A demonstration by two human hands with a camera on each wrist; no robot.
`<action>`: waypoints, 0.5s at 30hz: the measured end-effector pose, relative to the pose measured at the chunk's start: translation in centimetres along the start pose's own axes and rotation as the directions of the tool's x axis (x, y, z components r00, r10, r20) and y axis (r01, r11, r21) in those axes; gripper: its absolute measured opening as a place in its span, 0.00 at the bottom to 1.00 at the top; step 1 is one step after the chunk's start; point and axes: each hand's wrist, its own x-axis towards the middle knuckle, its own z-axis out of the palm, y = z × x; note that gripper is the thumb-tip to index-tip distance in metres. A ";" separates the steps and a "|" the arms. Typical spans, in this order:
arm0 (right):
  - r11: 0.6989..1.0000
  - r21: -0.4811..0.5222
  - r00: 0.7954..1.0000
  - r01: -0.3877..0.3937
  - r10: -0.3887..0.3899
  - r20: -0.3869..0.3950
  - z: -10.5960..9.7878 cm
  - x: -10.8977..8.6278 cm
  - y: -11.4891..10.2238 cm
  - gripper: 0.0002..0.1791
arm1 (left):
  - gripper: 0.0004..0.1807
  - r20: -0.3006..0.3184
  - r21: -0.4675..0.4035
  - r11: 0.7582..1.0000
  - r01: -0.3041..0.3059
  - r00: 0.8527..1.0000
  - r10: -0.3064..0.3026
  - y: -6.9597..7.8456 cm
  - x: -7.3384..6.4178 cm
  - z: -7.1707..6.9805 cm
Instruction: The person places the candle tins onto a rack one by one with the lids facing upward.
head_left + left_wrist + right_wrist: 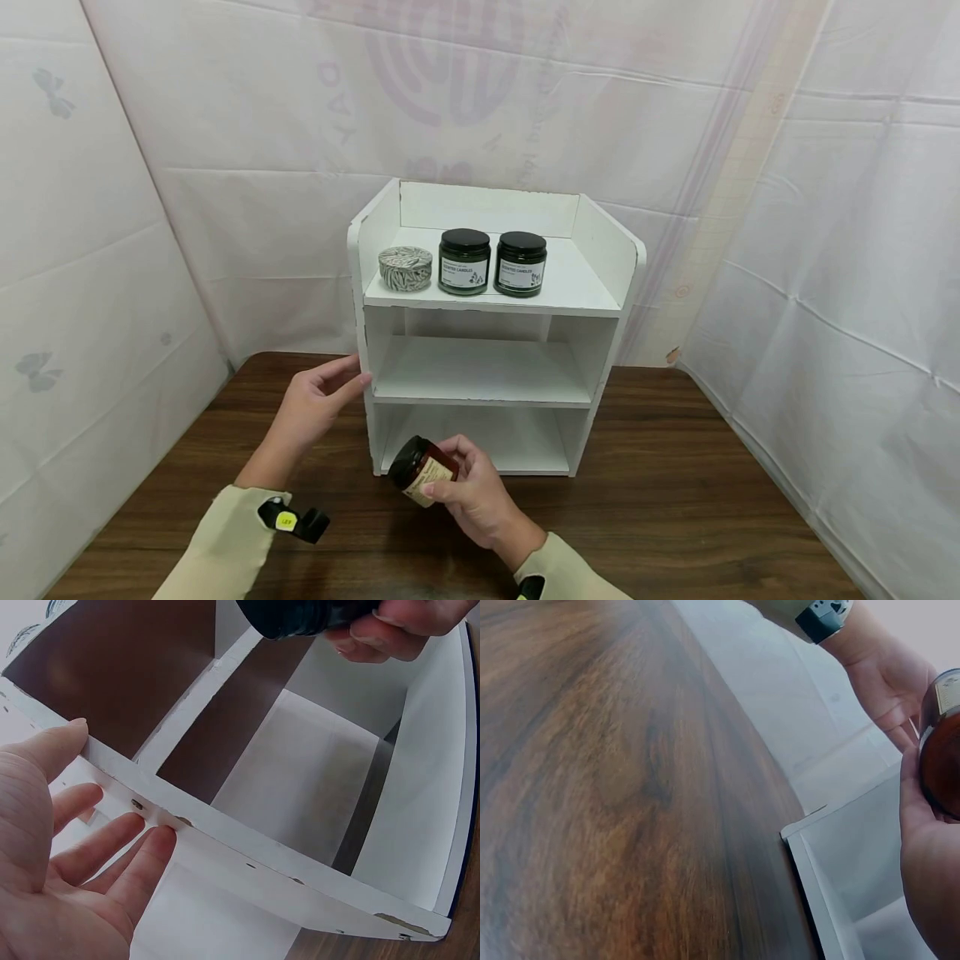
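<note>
An amber glass jar (444, 469) with a black lid and cream label is gripped by my right hand (483, 500) in front of the lowest compartment. It is tilted, its lid pointing up and left. The right wrist view shows the jar's rounded base (945, 761) at the right edge. My left hand (318, 404) touches the left side panel of a white three-level shelf (480, 403). In the left wrist view its thumb rests on the panel's front edge, and the fairly straight fingers (112, 847) lie against the outer face.
On the top board stand two dark green candle jars (464, 275) with black lids and white labels, beside a round patterned tin (406, 269). The shelf sits on a dark brown wooden table (675, 500). White cloth (262, 208) hangs behind and along both sides.
</note>
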 end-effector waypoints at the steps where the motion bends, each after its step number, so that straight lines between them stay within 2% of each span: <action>1: 1.000 -0.008 1.000 0.004 -0.004 0.003 0.0 0.0 0.0 0.25 | 0.32 0.000 0.001 1.000 -0.001 1.000 0.001 0.0 0.0 0.0; 6: 0.996 -0.091 1.000 0.019 -0.018 0.014 -0.1 -0.1 -0.3 0.30 | 0.32 0.000 -0.008 1.000 -0.006 1.000 0.006 0.0 0.0 0.0; 11: 0.979 -0.196 0.998 0.053 -0.047 0.035 0.0 -0.1 -0.9 0.35 | 0.32 -0.002 -0.022 1.000 -0.008 1.000 0.008 0.0 0.0 0.1; 15: 0.974 -0.210 0.995 0.089 -0.075 0.071 0.1 -0.1 -1.2 0.37 | 0.32 0.000 -0.028 1.000 -0.005 1.000 0.005 0.0 0.0 0.1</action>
